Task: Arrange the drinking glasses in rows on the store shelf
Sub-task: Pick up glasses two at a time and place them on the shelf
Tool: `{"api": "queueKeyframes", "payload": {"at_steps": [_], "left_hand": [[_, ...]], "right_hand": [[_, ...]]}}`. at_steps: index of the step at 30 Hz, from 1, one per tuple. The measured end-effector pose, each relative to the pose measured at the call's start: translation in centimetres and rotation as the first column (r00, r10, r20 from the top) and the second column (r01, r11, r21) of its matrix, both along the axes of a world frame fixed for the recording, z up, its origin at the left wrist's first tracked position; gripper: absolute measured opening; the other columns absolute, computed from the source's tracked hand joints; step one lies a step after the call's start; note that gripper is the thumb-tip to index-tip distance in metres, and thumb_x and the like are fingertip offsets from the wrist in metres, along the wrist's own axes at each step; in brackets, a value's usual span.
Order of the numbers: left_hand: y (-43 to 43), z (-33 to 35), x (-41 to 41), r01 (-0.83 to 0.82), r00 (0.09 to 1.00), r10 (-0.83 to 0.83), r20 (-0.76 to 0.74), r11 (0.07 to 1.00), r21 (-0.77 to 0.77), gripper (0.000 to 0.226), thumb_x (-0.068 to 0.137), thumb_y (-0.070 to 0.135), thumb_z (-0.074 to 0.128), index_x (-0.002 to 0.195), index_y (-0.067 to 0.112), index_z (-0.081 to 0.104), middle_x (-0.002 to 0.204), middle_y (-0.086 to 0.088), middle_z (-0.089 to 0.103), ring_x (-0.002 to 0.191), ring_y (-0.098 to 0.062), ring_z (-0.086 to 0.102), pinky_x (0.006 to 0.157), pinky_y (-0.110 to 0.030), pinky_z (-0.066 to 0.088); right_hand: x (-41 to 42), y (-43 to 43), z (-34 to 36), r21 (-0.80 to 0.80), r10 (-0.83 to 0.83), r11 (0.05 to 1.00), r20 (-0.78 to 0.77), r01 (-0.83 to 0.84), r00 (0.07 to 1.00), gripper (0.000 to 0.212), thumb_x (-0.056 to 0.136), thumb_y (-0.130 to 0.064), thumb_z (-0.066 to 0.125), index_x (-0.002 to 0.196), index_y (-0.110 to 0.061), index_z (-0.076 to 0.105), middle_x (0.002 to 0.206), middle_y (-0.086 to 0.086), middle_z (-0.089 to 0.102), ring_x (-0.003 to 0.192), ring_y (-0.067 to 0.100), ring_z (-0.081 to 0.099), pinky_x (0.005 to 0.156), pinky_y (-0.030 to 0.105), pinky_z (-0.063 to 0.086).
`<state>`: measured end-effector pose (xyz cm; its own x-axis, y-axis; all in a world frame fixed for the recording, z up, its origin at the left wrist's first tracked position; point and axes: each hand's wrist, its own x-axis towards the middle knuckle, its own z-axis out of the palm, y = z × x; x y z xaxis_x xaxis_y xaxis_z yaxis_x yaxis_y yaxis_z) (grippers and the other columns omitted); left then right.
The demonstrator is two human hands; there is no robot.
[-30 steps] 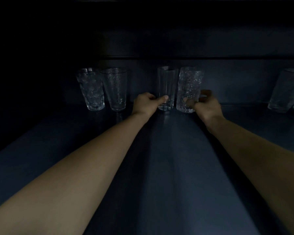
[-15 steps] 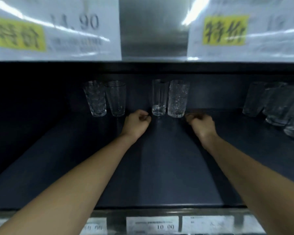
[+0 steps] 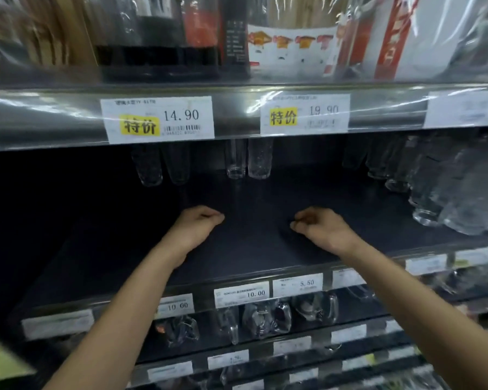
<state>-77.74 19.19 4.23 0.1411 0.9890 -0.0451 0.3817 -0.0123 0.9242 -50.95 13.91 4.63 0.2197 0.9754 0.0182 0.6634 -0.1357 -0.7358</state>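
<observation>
Indoors, dark store shelf (image 3: 251, 249), glasses (image 3: 259, 163) along its back, price tags (image 3: 157, 119) above.

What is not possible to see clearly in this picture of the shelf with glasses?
- Head view: the rims of the four back glasses are hidden behind the upper price strip.
- Head view: the glasses on the right are blurred and cut by the frame edge; no count possible.
- Head view: the far right label is too blurred to read.
</observation>
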Motion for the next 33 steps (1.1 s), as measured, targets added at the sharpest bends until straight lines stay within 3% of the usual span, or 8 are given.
{"api": "queueKeyframes", "payload": {"at_steps": [4, 7, 10, 14, 19, 27, 30, 33], "left_hand": [[-4.4, 0.3, 0.2, -0.031, 0.998, 0.026, 0.053, 0.995, 0.095, 0.011, 0.095, 0.02, 0.064, 0.103, 0.021, 0.071, 0.102, 0.004, 0.067, 0.094, -0.004, 0.059, 0.077, -0.012, 0.042], [-7.2, 0.6, 1.4, -0.035, 0.993, 0.017, 0.116, 0.987, 0.157, 0.011, 0.095, 0.02, 0.064, 0.103, 0.023, 0.071, 0.104, 0.01, 0.069, 0.092, 0.008, 0.06, 0.072, -0.003, 0.039], [-10.0, 0.8, 3.6, 0.032, 0.98, -0.067, 0.189, 0.983, 0.183, 0.013, 0.094, 0.018, 0.064, 0.104, 0.021, 0.071, 0.102, 0.012, 0.071, 0.088, 0.015, 0.062, 0.07, 0.003, 0.041], [-13.4, 0.2, 7.5, 0.188, 0.946, -0.226, 0.234, 0.966, 0.175, 0.013, 0.094, 0.017, 0.065, 0.102, 0.022, 0.073, 0.102, 0.012, 0.074, 0.095, 0.01, 0.065, 0.077, -0.004, 0.046], [-16.3, -0.8, 13.6, 0.412, 0.875, -0.433, 0.218, 0.901, 0.138, 0.014, 0.094, 0.014, 0.064, 0.101, 0.021, 0.073, 0.105, 0.012, 0.074, 0.1, 0.003, 0.066, 0.086, -0.016, 0.05], [-19.8, -1.1, 25.1, 0.621, 0.767, -0.627, 0.134, 0.779, 0.091, 0.014, 0.093, 0.023, 0.064, 0.1, 0.032, 0.072, 0.102, 0.023, 0.073, 0.097, 0.005, 0.067, 0.089, -0.02, 0.048], [-20.8, -1.3, 29.5, 0.642, 0.754, -0.646, 0.119, 0.763, 0.072, 0.015, 0.093, 0.022, 0.064, 0.101, 0.033, 0.071, 0.102, 0.022, 0.072, 0.098, 0.003, 0.067, 0.09, -0.022, 0.049], [-21.7, -1.5, 33.9, 0.622, 0.772, -0.624, 0.124, 0.781, 0.055, 0.015, 0.093, 0.023, 0.064, 0.101, 0.033, 0.071, 0.101, 0.023, 0.072, 0.097, 0.003, 0.067, 0.089, -0.021, 0.05]], "right_hand": [[0.6, -6.4, -0.7, 0.182, -0.079, 0.979, -0.081, 0.093, 0.994, 0.026, 0.089, -0.032, 0.071, 0.113, -0.025, 0.068, 0.109, -0.01, 0.07, 0.105, 0.006, 0.063, 0.094, 0.027, 0.049], [1.1, -11.3, -1.2, 0.206, -0.12, 0.968, -0.116, 0.142, 0.986, 0.024, 0.09, -0.036, 0.068, 0.114, -0.035, 0.063, 0.111, -0.022, 0.066, 0.092, -0.011, 0.059, 0.083, 0.024, 0.051], [2.4, -16.0, -1.9, 0.203, -0.194, 0.953, -0.166, 0.226, 0.967, 0.029, 0.09, -0.041, 0.066, 0.119, -0.04, 0.062, 0.114, -0.028, 0.062, 0.101, -0.011, 0.057, 0.085, 0.02, 0.048], [4.1, -22.0, -2.9, 0.191, -0.357, 0.897, -0.223, 0.399, 0.907, 0.027, 0.09, -0.04, 0.067, 0.117, -0.045, 0.063, 0.117, -0.028, 0.063, 0.102, -0.003, 0.061, 0.076, 0.009, 0.046], [6.9, -28.7, -4.3, 0.165, -0.506, 0.824, -0.219, 0.543, 0.834, 0.025, 0.09, -0.039, 0.067, 0.113, -0.048, 0.061, 0.114, -0.033, 0.06, 0.111, -0.014, 0.052, 0.081, 0.01, 0.041], [14.0, -35.8, -4.7, 0.168, -0.683, 0.651, -0.295, 0.74, 0.668, 0.029, 0.087, -0.042, 0.068, 0.115, -0.044, 0.066, 0.12, -0.022, 0.065, 0.119, 0.001, 0.057, 0.105, 0.031, 0.044], [17.5, -37.4, -4.6, 0.16, -0.71, 0.607, -0.332, 0.778, 0.622, 0.037, 0.077, -0.054, 0.067, 0.112, -0.043, 0.067, 0.117, -0.022, 0.066, 0.115, 0.0, 0.058, 0.103, 0.031, 0.045], [22.1, -38.5, -4.8, 0.141, -0.701, 0.608, -0.368, 0.781, 0.611, 0.026, 0.084, -0.041, 0.07, 0.11, -0.044, 0.068, 0.116, -0.021, 0.066, 0.115, 0.002, 0.058, 0.103, 0.032, 0.046]]}}
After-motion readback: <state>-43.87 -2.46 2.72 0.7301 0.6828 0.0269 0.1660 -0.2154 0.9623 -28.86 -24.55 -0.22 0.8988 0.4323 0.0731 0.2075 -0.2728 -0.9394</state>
